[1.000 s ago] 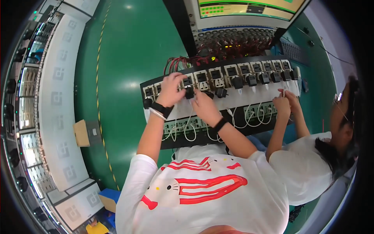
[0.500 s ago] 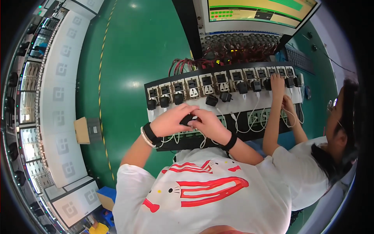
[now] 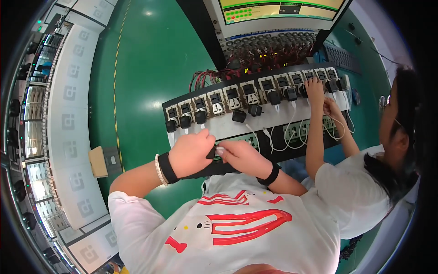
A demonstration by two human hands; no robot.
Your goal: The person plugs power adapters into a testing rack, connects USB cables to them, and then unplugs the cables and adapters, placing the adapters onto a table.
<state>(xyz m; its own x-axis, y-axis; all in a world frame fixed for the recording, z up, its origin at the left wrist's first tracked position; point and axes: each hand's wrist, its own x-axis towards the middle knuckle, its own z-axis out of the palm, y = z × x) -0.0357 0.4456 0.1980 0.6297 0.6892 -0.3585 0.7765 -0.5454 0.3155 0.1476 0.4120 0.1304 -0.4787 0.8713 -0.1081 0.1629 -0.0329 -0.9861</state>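
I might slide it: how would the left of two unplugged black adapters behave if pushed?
The black adapter probably won't roll, given its boxy shape. It may slide easily, since the white surface beneath looks smooth.

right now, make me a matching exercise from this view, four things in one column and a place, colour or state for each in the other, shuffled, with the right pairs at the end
Things
1. black power adapter
2. computer keyboard
3. floor tape
4. monitor screen

Places, colours, states
a. striped yellow and black
b. lit, mostly yellow with green
c. between the left hand and the right hand
d. beyond the right end of the socket row

Right pairs: 1-c, 2-d, 3-a, 4-b
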